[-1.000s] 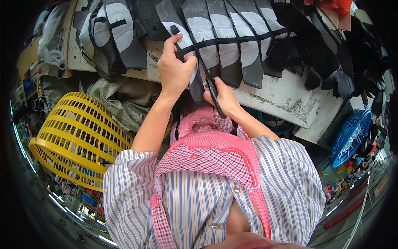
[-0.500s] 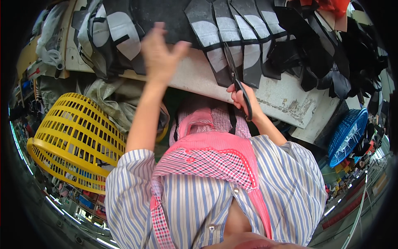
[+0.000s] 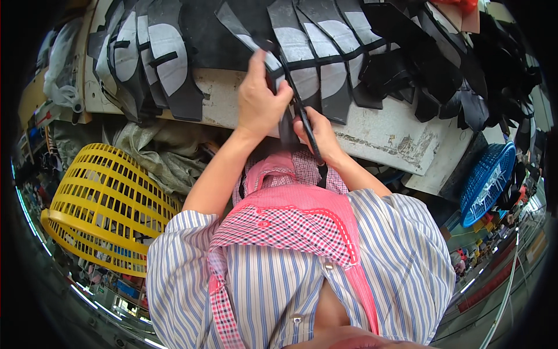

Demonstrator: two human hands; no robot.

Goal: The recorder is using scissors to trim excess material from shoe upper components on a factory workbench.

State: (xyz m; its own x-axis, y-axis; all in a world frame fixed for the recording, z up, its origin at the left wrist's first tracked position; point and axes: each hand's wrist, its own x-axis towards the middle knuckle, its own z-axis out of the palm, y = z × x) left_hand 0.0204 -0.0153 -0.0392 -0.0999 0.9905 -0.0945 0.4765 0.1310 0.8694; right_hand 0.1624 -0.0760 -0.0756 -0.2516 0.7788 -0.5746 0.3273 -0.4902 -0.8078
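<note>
My left hand [image 3: 260,107] pinches a black fabric piece with a pale panel [image 3: 239,30] between thumb and fingers, tilted above the table edge. Black-handled scissors [image 3: 308,129] are gripped in my right hand [image 3: 322,136], the blades pointing up alongside the held piece. Whether the blades touch the piece is hard to tell. Just right of it, a row of similar black-and-white pieces [image 3: 321,41] lies overlapping, joined by dark strips across them. Left of my hands sits another overlapping group of such pieces [image 3: 174,65].
The worn pale table [image 3: 378,139] ends in front of me. A yellow slotted basket [image 3: 107,200] stands at left beside crumpled sheeting [image 3: 157,151]. A blue basket [image 3: 488,185] is at right, below a heap of black pieces [image 3: 433,72]. A clear plastic bag [image 3: 61,64] hangs at far left.
My left hand, empty and blurred before, has moved right and now holds a fabric piece. The scissors and my right hand have shifted slightly left.
</note>
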